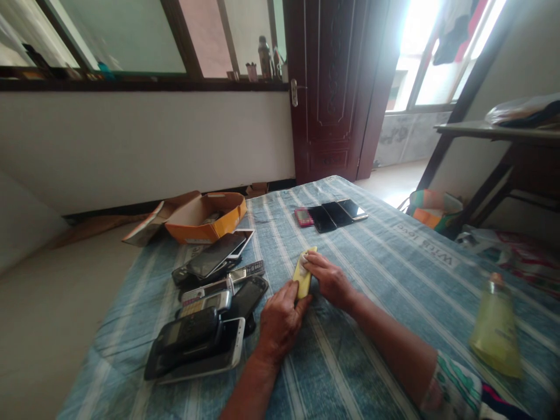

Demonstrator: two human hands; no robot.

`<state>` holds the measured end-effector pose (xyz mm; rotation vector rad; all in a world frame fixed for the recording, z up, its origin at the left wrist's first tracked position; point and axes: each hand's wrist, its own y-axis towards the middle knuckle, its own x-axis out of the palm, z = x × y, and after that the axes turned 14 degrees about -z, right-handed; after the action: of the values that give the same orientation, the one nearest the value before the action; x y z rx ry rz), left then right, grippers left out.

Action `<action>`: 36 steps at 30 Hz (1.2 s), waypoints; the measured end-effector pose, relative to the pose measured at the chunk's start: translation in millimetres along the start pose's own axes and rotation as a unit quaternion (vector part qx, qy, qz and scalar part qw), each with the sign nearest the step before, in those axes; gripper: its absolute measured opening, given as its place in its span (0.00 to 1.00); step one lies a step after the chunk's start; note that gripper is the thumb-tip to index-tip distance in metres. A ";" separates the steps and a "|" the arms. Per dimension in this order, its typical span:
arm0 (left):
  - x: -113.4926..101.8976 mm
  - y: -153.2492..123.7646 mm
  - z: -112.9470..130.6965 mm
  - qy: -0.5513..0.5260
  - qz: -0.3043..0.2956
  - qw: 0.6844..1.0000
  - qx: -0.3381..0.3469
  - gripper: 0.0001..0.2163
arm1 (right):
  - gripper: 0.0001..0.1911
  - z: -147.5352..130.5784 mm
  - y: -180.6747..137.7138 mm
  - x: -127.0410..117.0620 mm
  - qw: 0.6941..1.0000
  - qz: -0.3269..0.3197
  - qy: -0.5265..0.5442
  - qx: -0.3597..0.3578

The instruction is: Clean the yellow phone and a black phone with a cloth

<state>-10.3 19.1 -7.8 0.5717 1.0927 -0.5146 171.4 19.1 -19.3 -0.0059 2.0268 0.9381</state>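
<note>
The left hand (280,319) grips the near end of a yellow phone (305,284), with the thumb on one side and the fingers on the other. The right hand (331,281) holds a small white wad (303,260) under its fingertips, against the far part of the same phone; whether the wad is cloth or paper I cannot tell. The phone is tilted slightly to the right at its far end, near the middle of a table covered by a blue striped cloth (376,274). Beside the left hand, toward the left edge, lies a heap of other phones: at its near end a black phone (189,329) rests on top of a larger phone with a white edge (240,344), and farther back a keypad phone (254,269) lies near a dark phone (217,256). Behind the heap stands an open orange box (199,232) with its flap folded out. Beyond the hands, well apart from the heap, a pink thing (303,217), its surface blurred, sits in a row with dark phones (336,214). A bottle of yellow liquid (496,335) stands to the right of the right forearm.
</note>
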 end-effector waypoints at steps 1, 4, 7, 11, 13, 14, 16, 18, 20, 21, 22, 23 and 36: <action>0.7 0.0 0.1 0.006 0.002 1.000 0.000 0.22 | 0.23 -0.6 -0.8 -0.4 1.000 -0.001 0.001 -0.001; 1.2 -0.2 -0.2 0.010 0.015 1.000 0.005 0.23 | 0.22 -14.5 -4.9 -3.8 0.999 -0.028 0.013 -0.021; -0.8 -0.5 -0.4 -0.014 0.025 0.999 0.019 0.23 | 0.21 -34.0 -7.6 -8.6 0.997 -0.055 0.032 -0.050; -4.0 -0.4 0.9 -0.041 0.036 0.998 0.022 0.22 | 0.20 -41.9 -6.1 -12.2 0.994 -0.064 0.044 -0.073; -4.4 -0.2 0.8 -0.045 0.037 0.998 0.020 0.22 | 0.19 -38.3 -5.2 -12.6 0.994 -0.065 0.047 -0.071; -4.3 -0.1 0.4 -0.047 0.035 0.998 0.023 0.21 | 0.18 -35.8 -5.2 -12.6 0.994 -0.068 0.049 -0.067; -3.6 -0.2 -1.1 -0.051 0.030 0.998 0.034 0.19 | 0.18 -31.2 -5.8 -12.6 0.995 -0.067 0.051 -0.055; -2.7 -0.4 -3.0 -0.051 0.026 0.997 0.042 0.17 | 0.19 -28.4 -6.8 -12.3 0.996 -0.055 0.049 -0.047; -1.9 -0.6 -4.8 -0.051 0.025 0.997 0.043 0.16 | 0.20 -28.4 -7.7 -11.5 0.997 -0.040 0.044 -0.043; -1.7 -0.6 -5.6 -0.053 0.025 0.997 0.045 0.16 | 0.20 -29.6 -8.0 -11.0 0.998 -0.037 0.041 -0.044; -1.7 -0.6 -6.3 -0.057 0.027 0.997 0.048 0.16 | 0.21 -31.6 -8.2 -10.4 0.998 -0.036 0.039 -0.046; -1.8 -0.5 -6.9 -0.061 0.030 0.996 0.051 0.17 | 0.21 -33.9 -8.4 -9.7 0.997 -0.038 0.037 -0.049; -5.4 1.4 -6.2 -0.030 -0.003 0.999 0.045 0.17 | 0.23 15.0 4.8 -3.1 1.000 -0.016 0.007 0.012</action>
<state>-15.5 24.9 -4.8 0.6268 1.0179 -0.5853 182.4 30.7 -19.1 -0.0321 2.0446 0.8946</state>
